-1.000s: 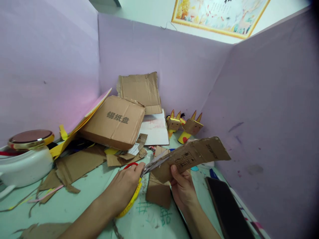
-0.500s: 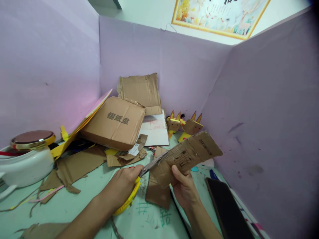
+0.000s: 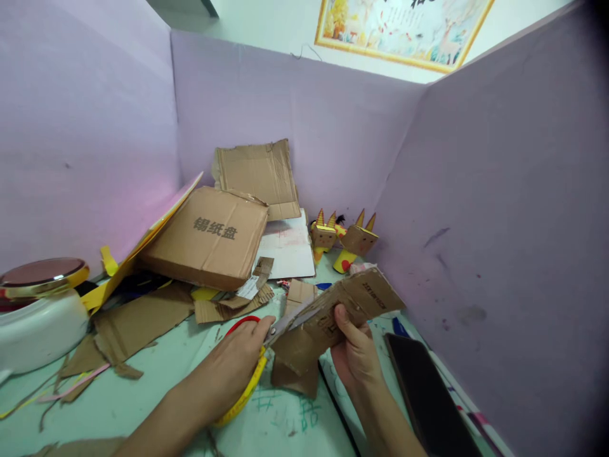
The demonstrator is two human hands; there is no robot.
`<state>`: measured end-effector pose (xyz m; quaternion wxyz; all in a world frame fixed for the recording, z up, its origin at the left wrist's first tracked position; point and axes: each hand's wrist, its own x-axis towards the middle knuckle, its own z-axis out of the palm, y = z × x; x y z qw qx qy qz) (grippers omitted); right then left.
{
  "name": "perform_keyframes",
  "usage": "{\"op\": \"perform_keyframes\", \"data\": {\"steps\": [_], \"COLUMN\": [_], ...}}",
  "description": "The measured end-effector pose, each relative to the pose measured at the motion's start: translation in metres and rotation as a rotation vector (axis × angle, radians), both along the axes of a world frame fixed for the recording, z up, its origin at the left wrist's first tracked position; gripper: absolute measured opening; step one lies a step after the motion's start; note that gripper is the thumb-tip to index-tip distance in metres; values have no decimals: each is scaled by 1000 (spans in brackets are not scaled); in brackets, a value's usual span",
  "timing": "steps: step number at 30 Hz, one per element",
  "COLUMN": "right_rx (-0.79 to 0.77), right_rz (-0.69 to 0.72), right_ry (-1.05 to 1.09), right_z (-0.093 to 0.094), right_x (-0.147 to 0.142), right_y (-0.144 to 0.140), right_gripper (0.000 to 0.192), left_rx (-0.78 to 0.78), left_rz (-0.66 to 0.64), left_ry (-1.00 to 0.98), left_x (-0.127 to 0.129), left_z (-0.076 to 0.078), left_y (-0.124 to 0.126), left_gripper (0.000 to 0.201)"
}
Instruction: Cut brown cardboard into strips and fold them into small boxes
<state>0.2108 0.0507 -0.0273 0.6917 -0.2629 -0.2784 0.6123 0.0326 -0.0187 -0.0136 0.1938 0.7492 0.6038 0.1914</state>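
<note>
The left hand [image 3: 233, 365] is clamped on the scissors [image 3: 266, 336]; the right hand [image 3: 354, 352] grips the cardboard strip [image 3: 342, 304] just beyond its thumb. Since a second ago the strip has dropped lower and the blades sit deeper in, so the cut looks well along.

My pale green tabletop [image 3: 143, 387], scribbled with green marker, carries a heap of cardboard scraps [image 3: 137, 320] beneath a flat brown box [image 3: 209, 238] printed with Chinese characters. A white pot [image 3: 35, 324] with a gold-rimmed lid sits at the left edge, and a dark phone [image 3: 423, 397] lies at the right. Two horned cardboard figures [image 3: 345, 240] stand in the far corner beside a white sheet [image 3: 288, 251].
</note>
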Motion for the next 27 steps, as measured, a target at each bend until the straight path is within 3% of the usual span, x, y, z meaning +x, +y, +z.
{"op": "perform_keyframes", "data": {"steps": [6,13,21,27], "right_rx": [-28,-41,-5,55], "right_rz": [-7,9,-66,-266], "right_ry": [49,105,37,-89], "right_z": [-1,-2,-5,-10], "right_x": [-4,-6,-7,-8], "right_y": [-3,-4,-4,-3], "right_gripper": [51,54,45,38], "left_rx": [45,57,22,-15], "left_rz": [72,44,45,49], "left_ry": [217,307,260,198], "left_x": [3,5,6,10], "left_z": [2,1,2,16], "left_y": [-1,-2,-4,-5], "left_gripper": [49,47,43,33]}}
